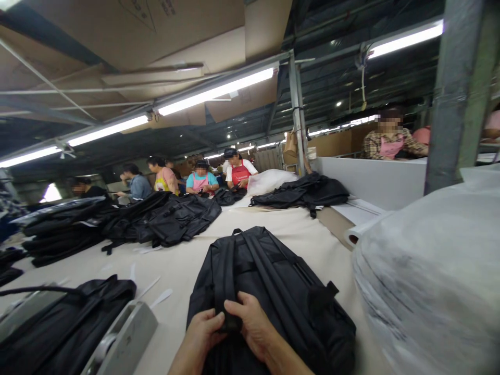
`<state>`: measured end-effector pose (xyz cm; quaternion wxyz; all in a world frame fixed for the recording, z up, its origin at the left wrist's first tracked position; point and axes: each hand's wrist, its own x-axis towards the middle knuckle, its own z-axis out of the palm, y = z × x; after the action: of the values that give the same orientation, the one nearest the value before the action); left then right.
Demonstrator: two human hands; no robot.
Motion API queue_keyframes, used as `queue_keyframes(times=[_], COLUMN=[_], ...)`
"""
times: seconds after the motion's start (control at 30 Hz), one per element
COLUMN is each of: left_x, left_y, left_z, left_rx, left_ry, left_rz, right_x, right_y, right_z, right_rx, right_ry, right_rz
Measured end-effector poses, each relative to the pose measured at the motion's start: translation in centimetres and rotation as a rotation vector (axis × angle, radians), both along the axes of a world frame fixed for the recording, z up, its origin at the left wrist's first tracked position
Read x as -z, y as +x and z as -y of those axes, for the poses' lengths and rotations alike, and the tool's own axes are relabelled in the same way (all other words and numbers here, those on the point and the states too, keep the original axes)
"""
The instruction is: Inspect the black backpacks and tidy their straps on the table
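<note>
A black backpack [269,260] lies on the pale table in front of me, its two shoulder straps facing up and its top handle pointing away. My left hand [202,333] pinches the lower part of the left shoulder strap [225,265], thumb on top. Close beside it, my right hand [252,319] grips the same strap from the other side, thumb and forefinger toward the left thumb. What lies under the fingers is partly hidden. The right shoulder strap [269,281] runs down the bag, untouched by either hand.
Several black backpacks [175,219] are heaped at the far left, another [304,192] at the back. A grey metal frame [128,333] with a black bag stands at lower left. A large translucent plastic bundle [433,271] bulges at right. Co-workers [240,172] sit beyond the table [172,276].
</note>
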<state>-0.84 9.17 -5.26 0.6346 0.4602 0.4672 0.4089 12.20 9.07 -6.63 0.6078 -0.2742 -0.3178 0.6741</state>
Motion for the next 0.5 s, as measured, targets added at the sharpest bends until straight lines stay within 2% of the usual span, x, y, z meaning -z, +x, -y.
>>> queue_keyframes(times=[0.2, 0.33, 0.4, 0.43, 0.5], left_x=[2.4, 2.8, 1.7, 0.6, -2.9], left_y=[0.4, 1.4, 0.5, -0.9, -5.7], left_z=[-0.5, 0.1, -0.1, -0.4, -1.2], left_rx=[-0.092, -0.099, -0.088, -0.067, -0.043], left_ry=[0.158, 0.172, 0.228, 0.263, 0.336], left_rz=[-0.161, -0.189, -0.246, -0.259, -0.261], right_x=[-0.6, -0.9, -0.5, -0.1, 0.7], right_y=[0.2, 0.3, 0.5, 0.6, 0.4], right_z=[-0.2, -0.5, -0.9, -1.3, -2.4], right_rx=[-0.066, -0.118, -0.115, -0.115, -0.108], right_ry=[-0.062, -0.014, -0.009, -0.008, 0.011], right_rz=[-0.008, 0.01, 0.04, 0.073, 0.152])
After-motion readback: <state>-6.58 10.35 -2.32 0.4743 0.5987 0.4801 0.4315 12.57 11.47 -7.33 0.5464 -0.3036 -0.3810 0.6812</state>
